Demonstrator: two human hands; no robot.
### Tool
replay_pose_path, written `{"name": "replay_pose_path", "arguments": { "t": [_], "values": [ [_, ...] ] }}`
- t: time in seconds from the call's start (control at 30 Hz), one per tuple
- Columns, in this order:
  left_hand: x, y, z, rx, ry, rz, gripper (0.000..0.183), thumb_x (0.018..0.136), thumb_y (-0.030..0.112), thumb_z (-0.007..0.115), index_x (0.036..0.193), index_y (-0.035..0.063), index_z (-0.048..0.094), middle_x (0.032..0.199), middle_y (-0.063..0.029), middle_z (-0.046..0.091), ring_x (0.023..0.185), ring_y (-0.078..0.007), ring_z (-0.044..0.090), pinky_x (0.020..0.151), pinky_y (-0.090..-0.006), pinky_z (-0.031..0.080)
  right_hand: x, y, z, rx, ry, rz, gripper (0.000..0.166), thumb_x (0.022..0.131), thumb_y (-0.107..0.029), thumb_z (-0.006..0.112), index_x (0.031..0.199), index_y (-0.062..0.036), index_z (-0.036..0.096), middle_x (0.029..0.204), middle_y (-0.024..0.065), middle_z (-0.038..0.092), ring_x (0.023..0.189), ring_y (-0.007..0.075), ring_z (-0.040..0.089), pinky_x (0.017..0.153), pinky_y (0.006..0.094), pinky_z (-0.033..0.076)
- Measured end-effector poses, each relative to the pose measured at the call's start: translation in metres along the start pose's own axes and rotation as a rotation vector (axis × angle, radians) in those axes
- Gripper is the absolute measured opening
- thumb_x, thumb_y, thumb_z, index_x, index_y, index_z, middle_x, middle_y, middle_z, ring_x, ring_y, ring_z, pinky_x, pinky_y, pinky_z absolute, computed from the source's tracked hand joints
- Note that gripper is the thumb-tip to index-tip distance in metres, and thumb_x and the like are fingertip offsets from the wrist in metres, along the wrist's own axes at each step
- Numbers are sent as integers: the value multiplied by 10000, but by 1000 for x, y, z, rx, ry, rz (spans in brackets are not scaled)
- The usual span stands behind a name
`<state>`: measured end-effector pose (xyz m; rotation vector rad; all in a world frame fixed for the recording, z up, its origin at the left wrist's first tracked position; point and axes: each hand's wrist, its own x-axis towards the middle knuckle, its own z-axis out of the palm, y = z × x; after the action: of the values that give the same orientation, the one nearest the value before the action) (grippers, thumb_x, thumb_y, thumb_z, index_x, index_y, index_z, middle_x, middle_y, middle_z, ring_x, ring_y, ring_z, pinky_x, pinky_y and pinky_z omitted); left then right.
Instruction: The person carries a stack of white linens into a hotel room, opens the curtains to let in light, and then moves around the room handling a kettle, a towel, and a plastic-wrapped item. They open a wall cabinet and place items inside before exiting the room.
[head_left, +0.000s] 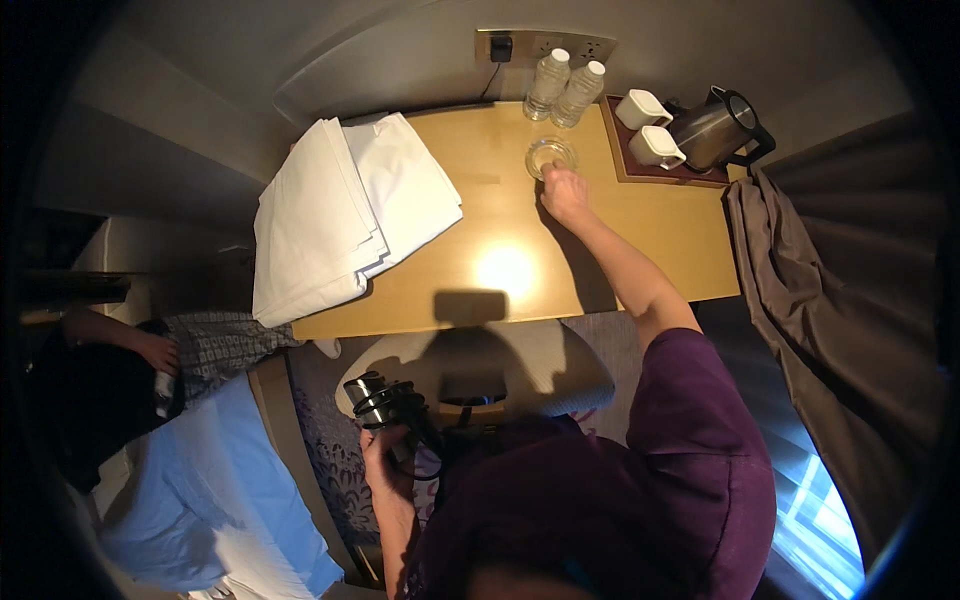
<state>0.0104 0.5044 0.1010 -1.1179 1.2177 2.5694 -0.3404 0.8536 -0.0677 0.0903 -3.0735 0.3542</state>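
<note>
My left hand (390, 457) holds a black and silver hair dryer (373, 397) low in front of my body, and its black cord is looped around it. Over the wooden desk (450, 262), my right arm is stretched forward. The fingers of my right hand (564, 193) grip the near rim of a round clear glass ashtray (551, 152), hiding part of it. Just behind the ashtray stand two clear water bottles (576, 97) with white caps. Folded white linen (322, 217) lies on the desk's left side.
At the desk's right, a tray (626, 169) holds two white cups (656, 146) and an electric kettle (709, 135). A padded seat (570, 367) is at the front edge. Brown curtains (802, 300) hang right. A seated person (82, 397) is at left, near a bed (217, 480).
</note>
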Motion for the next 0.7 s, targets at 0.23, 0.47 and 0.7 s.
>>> {"name": "replay_pose_path", "arguments": {
  "t": [0.23,0.47,0.7],
  "values": [
    [8,-30,-53,459,-62,417,412,738,-12,647,1149,14,628,1139,-120,654,1015,-248,637,919,-336,517,32,16,28,-18,98,25,98,730,-137,681,765,-46,689,785,218,690,759,427,684,672,515,553],
    [35,6,-31,-114,-16,-85,404,739,-80,706,1111,23,586,1049,-115,649,954,-234,658,831,-334,545,21,15,30,-36,145,-29,687,764,-35,705,1388,-89,424,1361,206,494,1130,431,577,908,513,513],
    [67,-3,-48,-231,11,-38,655,679,-28,779,1266,62,504,1118,-85,615,1031,-241,644,874,-390,548,-37,-85,71,420,-256,-347,252,915,-91,622,1152,-18,664,1027,185,693,876,298,681,789,368,539]
  ]
}}
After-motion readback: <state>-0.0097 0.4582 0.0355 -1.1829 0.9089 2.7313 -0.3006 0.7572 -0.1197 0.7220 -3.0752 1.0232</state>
